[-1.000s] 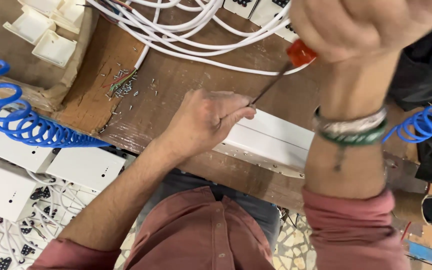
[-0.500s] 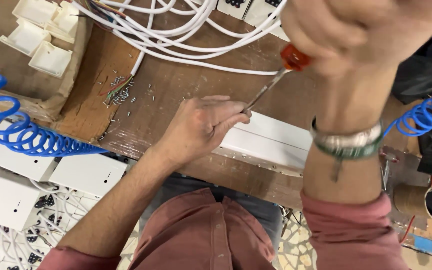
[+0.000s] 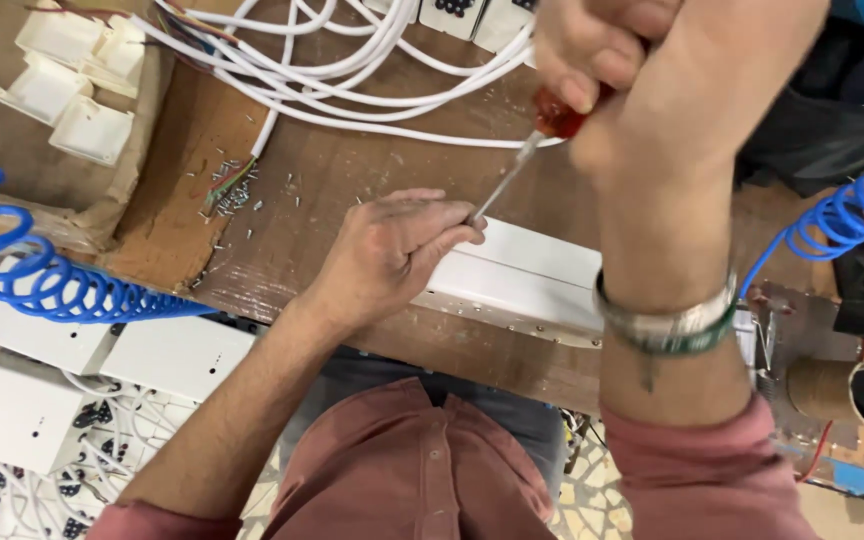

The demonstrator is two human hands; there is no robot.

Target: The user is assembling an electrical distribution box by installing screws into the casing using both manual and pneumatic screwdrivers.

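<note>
The right hand (image 3: 642, 70) is clamped on a red-handled screwdriver (image 3: 522, 160); the left hand (image 3: 392, 250), fingers together, steadies its tip on the white casing (image 3: 532, 280). A slip could jab those fingers.

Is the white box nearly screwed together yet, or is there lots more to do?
Partly done, as far as one can see. The white box already lies closed on the bench. Right now the left hand steadies one end while the right hand holds the screwdriver with its tip down at that end. How many screws are in is hidden. Loose screws lie nearby, and more white boxes wait below the bench.
</note>
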